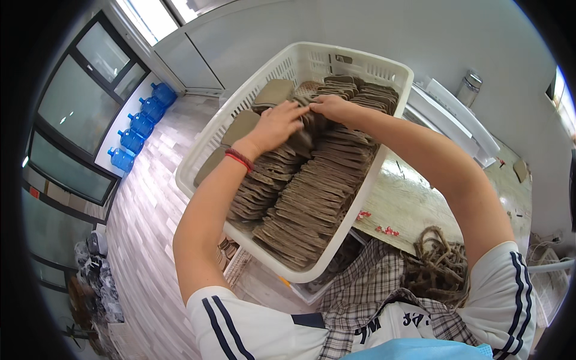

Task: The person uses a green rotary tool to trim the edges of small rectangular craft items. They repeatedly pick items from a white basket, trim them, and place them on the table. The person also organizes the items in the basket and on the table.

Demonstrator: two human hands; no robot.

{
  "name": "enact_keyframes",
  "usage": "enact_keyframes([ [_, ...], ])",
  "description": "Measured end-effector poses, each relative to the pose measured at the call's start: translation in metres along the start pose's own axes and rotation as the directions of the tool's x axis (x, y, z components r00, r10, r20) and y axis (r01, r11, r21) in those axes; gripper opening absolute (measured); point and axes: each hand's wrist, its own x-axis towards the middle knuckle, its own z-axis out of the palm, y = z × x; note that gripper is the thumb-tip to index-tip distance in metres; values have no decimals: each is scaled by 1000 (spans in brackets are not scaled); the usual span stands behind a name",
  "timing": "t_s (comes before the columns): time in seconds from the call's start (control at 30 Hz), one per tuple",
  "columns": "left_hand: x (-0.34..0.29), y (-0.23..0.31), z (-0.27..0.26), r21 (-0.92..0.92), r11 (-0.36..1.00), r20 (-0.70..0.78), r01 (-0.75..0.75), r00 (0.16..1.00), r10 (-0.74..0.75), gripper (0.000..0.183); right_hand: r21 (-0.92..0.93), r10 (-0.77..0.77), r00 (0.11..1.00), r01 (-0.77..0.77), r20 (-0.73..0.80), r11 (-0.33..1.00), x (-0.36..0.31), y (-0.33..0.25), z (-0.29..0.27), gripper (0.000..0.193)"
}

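Note:
A large white plastic basket [207,157] with slotted walls holds rows of flat grey-brown pieces [321,195] packed on edge; they look like thick cloth pads. Along its left side, several such pieces [241,127] lie flat, with rounded corners. My left hand [278,125] reaches over the far middle of the basket, fingers stretched out and touching the pieces there. Beside it, my right hand [332,109] has its fingers pressed together on a bunch of brown pieces [309,129], which are blurred. How many it holds is hidden.
The basket rests beside a pale worktable [396,198] bearing a coil of brown strips [441,258] and small red bits [387,230]. A metal flask [469,87] stands near a white machine [453,117]. Blue water jugs [141,125] line the left wall; wrapped bundles [96,270] sit lower left.

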Motion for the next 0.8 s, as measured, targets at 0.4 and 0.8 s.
enact_keyframes([
  [0.4, 2, 31, 4, -19, 999, -147, 51, 988, -53, 51, 85, -33, 998, 28, 52, 996, 31, 48, 7, 55],
  [0.8, 31, -72, -16, -389, 824, -136, 412, 859, -493, 34, 38, 174, 976, -170, -132, 985, 22, 36, -7, 75],
])
